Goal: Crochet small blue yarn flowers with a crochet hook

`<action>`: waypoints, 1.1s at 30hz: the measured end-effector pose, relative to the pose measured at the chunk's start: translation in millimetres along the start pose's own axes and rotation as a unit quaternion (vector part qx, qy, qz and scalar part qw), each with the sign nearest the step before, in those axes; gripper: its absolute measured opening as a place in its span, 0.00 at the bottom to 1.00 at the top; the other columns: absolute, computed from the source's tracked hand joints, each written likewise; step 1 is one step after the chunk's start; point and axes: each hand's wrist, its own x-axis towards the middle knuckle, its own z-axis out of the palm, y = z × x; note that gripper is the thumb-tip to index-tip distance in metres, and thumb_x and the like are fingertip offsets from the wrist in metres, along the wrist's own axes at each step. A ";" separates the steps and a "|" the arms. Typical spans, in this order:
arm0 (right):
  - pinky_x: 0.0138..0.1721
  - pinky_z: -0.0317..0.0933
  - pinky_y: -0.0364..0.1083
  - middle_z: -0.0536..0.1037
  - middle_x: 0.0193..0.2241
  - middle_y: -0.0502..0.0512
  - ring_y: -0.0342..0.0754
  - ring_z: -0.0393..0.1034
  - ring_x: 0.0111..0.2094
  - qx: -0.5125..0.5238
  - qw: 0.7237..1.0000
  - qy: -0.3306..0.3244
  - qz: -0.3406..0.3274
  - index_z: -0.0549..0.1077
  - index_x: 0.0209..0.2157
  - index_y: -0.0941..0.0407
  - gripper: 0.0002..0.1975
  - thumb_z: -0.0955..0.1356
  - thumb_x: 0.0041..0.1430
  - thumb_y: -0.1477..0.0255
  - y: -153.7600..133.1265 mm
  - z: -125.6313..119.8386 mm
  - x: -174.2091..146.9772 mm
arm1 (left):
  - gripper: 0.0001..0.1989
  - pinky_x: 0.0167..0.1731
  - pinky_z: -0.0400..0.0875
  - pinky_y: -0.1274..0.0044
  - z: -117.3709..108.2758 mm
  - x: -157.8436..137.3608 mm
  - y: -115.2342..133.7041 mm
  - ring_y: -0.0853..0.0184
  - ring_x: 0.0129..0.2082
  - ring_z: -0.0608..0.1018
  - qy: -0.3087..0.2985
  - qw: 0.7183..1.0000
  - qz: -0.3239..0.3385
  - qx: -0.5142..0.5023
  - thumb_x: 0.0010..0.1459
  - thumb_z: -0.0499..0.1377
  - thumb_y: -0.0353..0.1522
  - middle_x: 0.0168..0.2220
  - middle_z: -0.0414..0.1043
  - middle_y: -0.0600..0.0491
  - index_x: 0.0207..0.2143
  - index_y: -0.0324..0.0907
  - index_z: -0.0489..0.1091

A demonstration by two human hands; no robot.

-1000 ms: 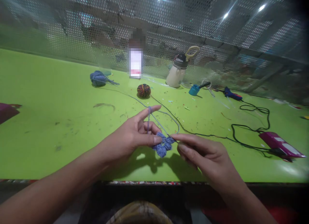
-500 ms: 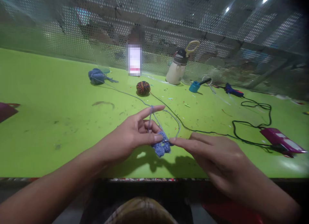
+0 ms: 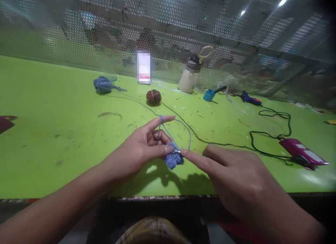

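My left hand (image 3: 147,142) pinches a small blue crochet flower (image 3: 172,160) between thumb and fingers. Blue yarn (image 3: 159,126) loops over its raised index finger and runs back to a blue yarn ball (image 3: 103,85). My right hand (image 3: 233,170) is closed at the flower's right side, its index finger stretched along a crochet hook (image 3: 177,151). Only the hook's shiny metal tip shows, at the stitches; the rest is hidden by the hand. A loose loop of yarn arcs above the right fingertip.
Behind the hands stand a multicoloured yarn ball (image 3: 153,97), a lit phone (image 3: 144,67), a bottle (image 3: 189,77) and a blue pot (image 3: 209,95). A glue gun (image 3: 250,98), black cord (image 3: 262,153) and magenta packet (image 3: 301,151) lie right. A perforated panel (image 3: 168,30) closes the back.
The hook tip and right fingertip have shifted slightly at the flower's upper edge, and the flower has tilted a little. The whole view has moved slightly.
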 end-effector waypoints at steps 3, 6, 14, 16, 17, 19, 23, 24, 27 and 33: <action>0.23 0.46 0.46 0.64 0.23 0.50 0.45 0.55 0.20 0.017 1.000 0.012 0.013 0.70 0.54 0.57 0.23 0.58 0.61 0.84 0.4 4.4 -3.6 | 0.35 0.38 0.68 0.78 1.4 -0.9 2.8 0.71 0.34 0.71 -0.003 1.000 -0.003 -0.009 0.56 0.65 0.26 0.33 0.70 0.57 0.63 0.47 0.57; 0.23 0.49 0.45 0.67 0.25 0.51 0.45 0.59 0.22 0.045 0.998 0.029 0.029 0.68 0.56 0.57 0.23 0.58 0.62 0.84 -1.5 9.1 -7.8 | 0.35 0.39 0.68 0.77 2.0 -2.0 4.0 0.70 0.35 0.72 -0.005 1.000 0.002 -0.012 0.55 0.65 0.26 0.34 0.71 0.56 0.63 0.48 0.57; 0.27 0.57 0.44 0.71 0.29 0.53 0.44 0.66 0.28 0.190 0.977 0.047 0.084 0.68 0.57 0.54 0.25 0.59 0.63 0.86 -7.5 9.2 -13.2 | 0.34 0.38 0.68 0.79 3.4 -4.7 3.5 0.71 0.34 0.72 -0.011 1.000 0.007 -0.027 0.54 0.66 0.26 0.33 0.71 0.57 0.61 0.48 0.60; 0.27 0.58 0.44 0.72 0.30 0.53 0.44 0.68 0.29 0.202 0.975 0.051 0.082 0.68 0.57 0.53 0.24 0.59 0.63 0.86 -6.3 8.6 -14.0 | 0.32 0.37 0.68 0.80 4.2 -5.6 4.1 0.72 0.34 0.72 -0.004 1.000 0.011 -0.024 0.54 0.66 0.26 0.33 0.72 0.57 0.61 0.48 0.62; 0.27 0.58 0.44 0.72 0.30 0.53 0.45 0.68 0.29 0.204 0.975 0.053 0.077 0.68 0.57 0.54 0.24 0.59 0.63 0.85 -5.4 8.6 -14.6 | 0.32 0.37 0.68 0.80 4.5 -6.1 4.3 0.72 0.34 0.72 0.000 1.000 0.013 -0.022 0.55 0.66 0.25 0.33 0.72 0.57 0.60 0.48 0.63; 0.27 0.58 0.44 0.73 0.30 0.54 0.45 0.69 0.29 0.194 0.978 0.058 0.059 0.68 0.56 0.54 0.23 0.60 0.63 0.84 -3.4 8.8 -16.1 | 0.30 0.36 0.68 0.81 5.0 -7.0 4.5 0.73 0.33 0.72 0.005 1.000 0.019 -0.023 0.55 0.65 0.25 0.33 0.71 0.57 0.59 0.49 0.65; 0.26 0.58 0.45 0.73 0.29 0.54 0.46 0.68 0.27 0.123 0.991 0.050 0.034 0.68 0.56 0.55 0.24 0.58 0.62 0.84 -1.8 7.3 -16.7 | 0.28 0.35 0.69 0.82 5.9 -8.1 4.3 0.74 0.32 0.72 0.008 0.999 0.025 -0.027 0.54 0.65 0.24 0.32 0.70 0.58 0.57 0.49 0.67; 0.26 0.57 0.45 0.73 0.28 0.54 0.46 0.67 0.26 0.098 0.994 0.042 0.032 0.68 0.56 0.54 0.24 0.58 0.62 0.84 -2.1 6.3 -16.2 | 0.28 0.35 0.69 0.82 6.2 -8.1 4.4 0.74 0.32 0.72 0.009 0.999 0.026 -0.027 0.54 0.66 0.24 0.32 0.70 0.58 0.56 0.49 0.68; 0.23 0.52 0.45 0.71 0.24 0.52 0.46 0.62 0.22 0.037 0.999 0.028 0.021 0.70 0.54 0.54 0.22 0.60 0.61 0.81 -3.4 3.3 -15.0 | 0.28 0.34 0.69 0.83 7.4 -8.1 5.5 0.74 0.31 0.72 0.008 0.999 0.028 -0.030 0.53 0.67 0.25 0.32 0.71 0.57 0.56 0.47 0.68; 0.23 0.51 0.46 0.71 0.25 0.52 0.46 0.62 0.22 0.019 1.000 0.017 0.008 0.68 0.57 0.56 0.23 0.63 0.59 0.77 -3.8 -0.8 -17.0 | 0.27 0.32 0.69 0.82 8.8 -7.9 7.0 0.73 0.30 0.72 0.008 0.999 0.020 -0.046 0.53 0.67 0.25 0.31 0.71 0.57 0.55 0.46 0.69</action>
